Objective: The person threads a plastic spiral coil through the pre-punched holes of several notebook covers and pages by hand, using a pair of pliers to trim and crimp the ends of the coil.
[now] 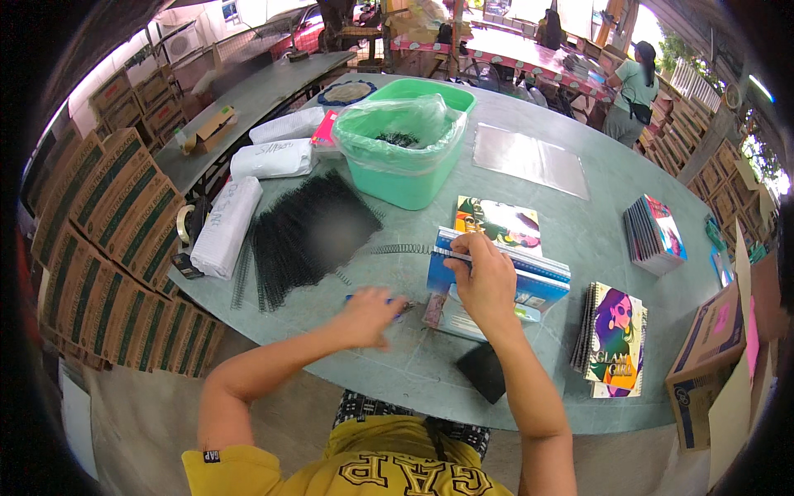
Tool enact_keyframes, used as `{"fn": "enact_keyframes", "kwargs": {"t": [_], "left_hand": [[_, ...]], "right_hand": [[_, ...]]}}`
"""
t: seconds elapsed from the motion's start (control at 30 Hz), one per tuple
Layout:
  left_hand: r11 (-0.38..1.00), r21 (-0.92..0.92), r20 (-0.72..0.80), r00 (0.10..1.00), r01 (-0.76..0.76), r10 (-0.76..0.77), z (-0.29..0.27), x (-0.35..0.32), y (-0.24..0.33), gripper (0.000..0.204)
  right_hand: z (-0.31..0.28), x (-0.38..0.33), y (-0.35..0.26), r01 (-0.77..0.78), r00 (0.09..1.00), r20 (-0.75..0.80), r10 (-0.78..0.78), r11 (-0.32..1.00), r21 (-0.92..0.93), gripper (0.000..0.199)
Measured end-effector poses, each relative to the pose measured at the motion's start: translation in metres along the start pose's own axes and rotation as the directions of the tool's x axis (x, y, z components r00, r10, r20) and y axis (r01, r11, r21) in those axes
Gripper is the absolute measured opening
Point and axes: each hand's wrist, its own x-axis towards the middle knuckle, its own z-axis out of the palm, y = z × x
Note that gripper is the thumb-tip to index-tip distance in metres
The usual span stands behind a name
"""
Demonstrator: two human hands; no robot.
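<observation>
My right hand (484, 277) is closed at the top edge of a blue notebook (538, 285) standing on its long side. From the left end of that edge a black spiral coil (401, 248) sticks out. My left hand (368, 317), smeared by motion, is over a small blue-handled tool (403, 308), perhaps pliers; its grip is unclear. Left of the hands lies a wide pile of black spiral coils (310, 236). Behind the blue notebook lies a notebook with a colourful illustrated cover (500, 219). A small black pad (482, 371) lies by my right forearm.
A green tub (405, 186) lined with a clear bag holds black pieces. White wrapped rolls (227, 227) lie at the left. Bound notebooks (612, 339) and another stack (653, 236) stand at the right, near an open carton (703, 355). Clear sheets (529, 159) lie farther back. A person (637, 91) stands beyond.
</observation>
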Motion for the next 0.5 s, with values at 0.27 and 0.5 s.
{"fn": "enact_keyframes", "kwargs": {"t": [0.27,0.5], "left_hand": [[0.973,-0.105,0.136,0.972,0.208,-0.193,-0.003,-0.022,-0.003,0.038],[0.946,-0.230,-0.130,0.956,0.227,-0.261,-0.132,0.005,0.045,0.035]], "right_hand": [[-0.002,0.002,-0.002,0.016,0.999,0.034,-0.017,1.000,0.013,0.022],[0.001,-0.004,0.006,0.010,0.995,0.103,0.000,0.995,-0.098,0.021]]}}
